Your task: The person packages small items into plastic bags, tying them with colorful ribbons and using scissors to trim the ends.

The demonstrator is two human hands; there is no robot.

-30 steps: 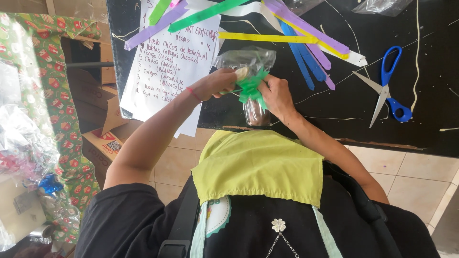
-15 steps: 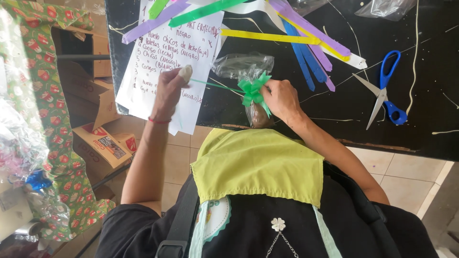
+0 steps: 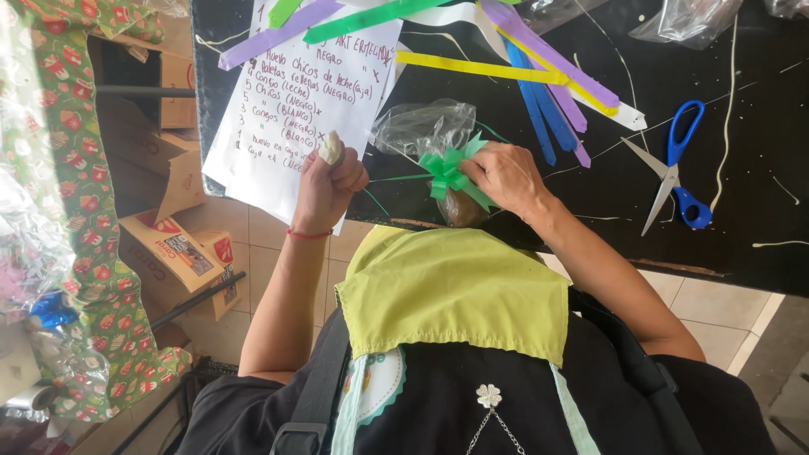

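Hands pinch: left hand (image 3: 330,179) pulls thin ribbon strand (image 3: 398,178) taut, right hand (image 3: 503,176) grips green bow (image 3: 449,173) on clear bag (image 3: 424,128).

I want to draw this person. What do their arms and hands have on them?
Both arms are bare, with no sleeves showing. The left hand has a thin red string bracelet at the wrist and a whitish wrap on one fingertip. The right hand wears nothing.

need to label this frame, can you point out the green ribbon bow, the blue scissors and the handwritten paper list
green ribbon bow (image 3: 449,171), head view, on the bow's looped centre
blue scissors (image 3: 684,173), head view, on the blue handle stem between the loops
handwritten paper list (image 3: 295,101), head view, on the middle of the sheet
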